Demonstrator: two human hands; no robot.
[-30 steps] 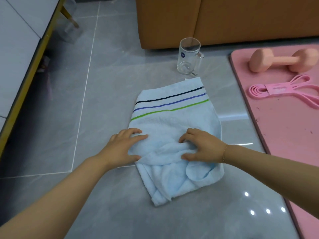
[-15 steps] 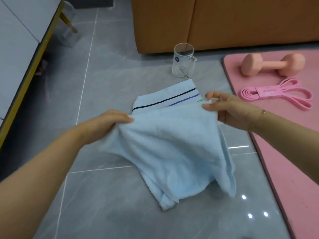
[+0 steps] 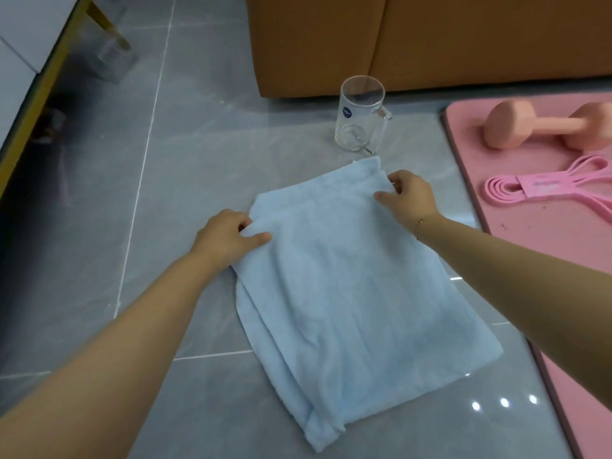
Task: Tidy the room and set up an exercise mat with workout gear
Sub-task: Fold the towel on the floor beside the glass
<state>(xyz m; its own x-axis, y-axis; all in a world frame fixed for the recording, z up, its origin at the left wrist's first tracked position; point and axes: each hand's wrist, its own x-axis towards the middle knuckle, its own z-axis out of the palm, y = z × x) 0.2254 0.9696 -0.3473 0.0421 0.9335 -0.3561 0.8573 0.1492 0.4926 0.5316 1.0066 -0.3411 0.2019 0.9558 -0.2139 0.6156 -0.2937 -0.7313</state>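
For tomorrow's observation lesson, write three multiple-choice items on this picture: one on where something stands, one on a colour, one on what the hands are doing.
1. Where does the glass mug stand?
A. on the pink mat
B. on the floor beyond the towel
C. on the towel

2. What colour is the dumbbell?
A. pink
B. black
C. green

3. What are the left hand and right hand doing?
A. hanging idle
B. lifting the mug
C. each pinching a far corner of the towel

Key: 1 B, the mug sits on grey tile past the towel's far edge. 2 A, it matches the mat. 3 C, fingers curl round both corners.
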